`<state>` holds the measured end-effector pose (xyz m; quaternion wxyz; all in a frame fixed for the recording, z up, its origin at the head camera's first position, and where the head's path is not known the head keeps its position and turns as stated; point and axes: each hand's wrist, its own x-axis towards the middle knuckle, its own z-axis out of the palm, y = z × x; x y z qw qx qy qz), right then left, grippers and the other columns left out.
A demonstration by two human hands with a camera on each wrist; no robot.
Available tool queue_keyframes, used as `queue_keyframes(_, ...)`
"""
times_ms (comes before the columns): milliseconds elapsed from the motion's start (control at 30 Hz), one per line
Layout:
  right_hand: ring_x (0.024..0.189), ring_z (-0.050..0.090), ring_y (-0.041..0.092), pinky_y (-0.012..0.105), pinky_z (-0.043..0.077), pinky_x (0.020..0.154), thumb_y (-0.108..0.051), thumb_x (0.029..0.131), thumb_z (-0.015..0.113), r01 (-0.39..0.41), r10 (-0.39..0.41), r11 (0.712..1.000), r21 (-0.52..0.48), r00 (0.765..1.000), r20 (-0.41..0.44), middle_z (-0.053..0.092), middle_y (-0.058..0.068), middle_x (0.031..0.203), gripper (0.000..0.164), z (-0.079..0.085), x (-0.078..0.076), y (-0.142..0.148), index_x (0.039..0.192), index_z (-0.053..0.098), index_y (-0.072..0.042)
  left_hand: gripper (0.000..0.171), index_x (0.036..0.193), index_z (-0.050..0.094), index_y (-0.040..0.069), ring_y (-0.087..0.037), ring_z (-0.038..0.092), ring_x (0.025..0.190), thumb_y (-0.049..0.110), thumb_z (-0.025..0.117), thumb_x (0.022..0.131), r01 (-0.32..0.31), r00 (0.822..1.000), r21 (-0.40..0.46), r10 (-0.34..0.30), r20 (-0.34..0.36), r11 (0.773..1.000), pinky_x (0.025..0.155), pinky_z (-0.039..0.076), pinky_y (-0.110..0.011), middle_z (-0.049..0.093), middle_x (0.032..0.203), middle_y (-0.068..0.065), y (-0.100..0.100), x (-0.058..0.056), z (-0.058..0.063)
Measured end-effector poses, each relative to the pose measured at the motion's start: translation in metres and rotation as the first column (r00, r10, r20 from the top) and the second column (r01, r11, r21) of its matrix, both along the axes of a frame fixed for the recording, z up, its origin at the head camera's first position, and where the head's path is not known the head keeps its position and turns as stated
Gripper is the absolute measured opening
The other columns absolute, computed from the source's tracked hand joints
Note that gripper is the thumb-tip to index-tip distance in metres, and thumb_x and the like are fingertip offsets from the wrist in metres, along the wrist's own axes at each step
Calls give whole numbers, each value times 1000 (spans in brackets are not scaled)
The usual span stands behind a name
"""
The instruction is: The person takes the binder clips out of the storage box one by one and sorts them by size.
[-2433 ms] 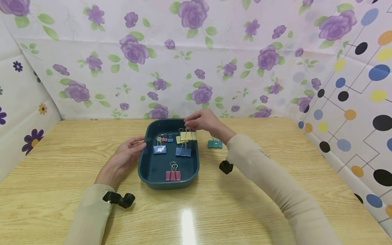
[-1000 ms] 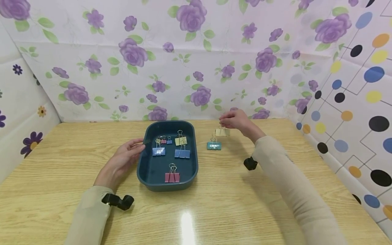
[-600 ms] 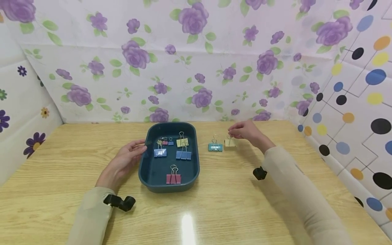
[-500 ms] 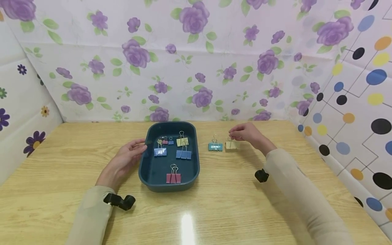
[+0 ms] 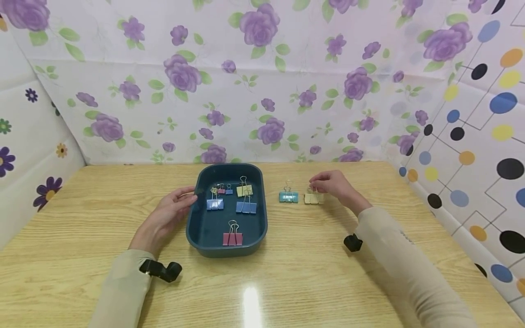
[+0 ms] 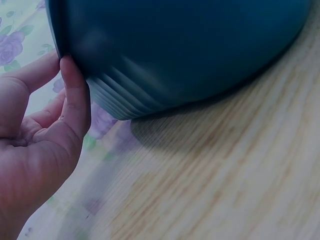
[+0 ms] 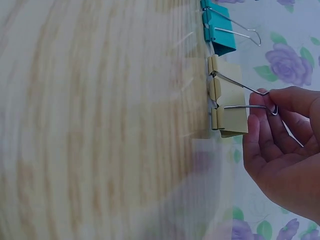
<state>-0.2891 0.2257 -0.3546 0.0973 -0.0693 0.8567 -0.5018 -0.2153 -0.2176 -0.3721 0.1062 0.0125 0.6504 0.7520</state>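
My right hand point(image 5: 334, 186) has thumb and fingers at the wire handles of a yellow binder clip point(image 5: 313, 199), which stands on the table right of a teal binder clip point(image 5: 289, 197). In the right wrist view, the yellow clip point(image 7: 231, 97) and teal clip point(image 7: 219, 29) stand in a row, close together. My left hand point(image 5: 170, 212) pinches the left rim of a dark blue tray point(image 5: 226, 252); the left wrist view shows thumb and finger on the rim. Inside are a pink binder clip point(image 5: 232, 239), blue clips, another yellow clip point(image 5: 244, 190) and several tiny ones.
The wooden table point(image 5: 303, 282) runs back to a wall of flowered cloth point(image 5: 229, 114). Dotted cloth point(image 5: 463, 159) borders the right side. Black wrist cameras sit on both sleeves.
My right hand has carried the yellow binder clip out of the tray, rightward, and down to the table beside the teal one. My left hand has stayed at the tray's rim.
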Motion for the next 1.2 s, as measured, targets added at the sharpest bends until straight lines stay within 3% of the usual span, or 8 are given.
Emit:
queue_keyframes(367, 106, 60, 32, 41, 47, 96, -13, 98, 57, -18, 19, 998, -54, 1000, 21, 62, 24, 114, 34, -5, -1, 5, 122, 57, 11, 58, 143, 28, -9, -6, 61, 94, 9, 59, 97, 6, 1000, 19, -5, -11, 1000, 84, 49, -18, 63, 105, 0, -2, -2, -2)
queue_keyframes(633, 110, 58, 32, 43, 46, 97, -17, 97, 59, -9, 10, 999, -36, 999, 35, 60, 22, 120, 40, -4, 0, 6, 129, 54, 7, 58, 142, 28, -10, -7, 61, 94, 8, 59, 97, 13, 1000, 29, -13, -15, 1000, 84, 49, -19, 62, 105, -1, -2, -1, -1)
queue_keyframes(867, 119, 51, 33, 44, 43, 100, -16, 99, 55, 14, -13, 999, -50, 1000, 18, 54, 21, 132, 40, 4, 0, 6, 132, 52, 7, 57, 142, 28, -10, -7, 60, 95, 8, 58, 97, 21, 1000, 20, -21, -24, 1000, 85, 49, -19, 62, 106, -2, -3, -2, -2)
queue_keyframes(1200, 123, 48, 34, 45, 40, 103, -15, 98, 57, 39, -42, 997, -73, 998, -36, 52, 21, 134, 38, 19, -1, -1, 129, 53, 7, 55, 141, 29, -10, -8, 60, 95, 6, 58, 97, 13, 1000, 40, -12, -22, 999, 85, 49, -19, 61, 106, -2, -2, -2, -2)
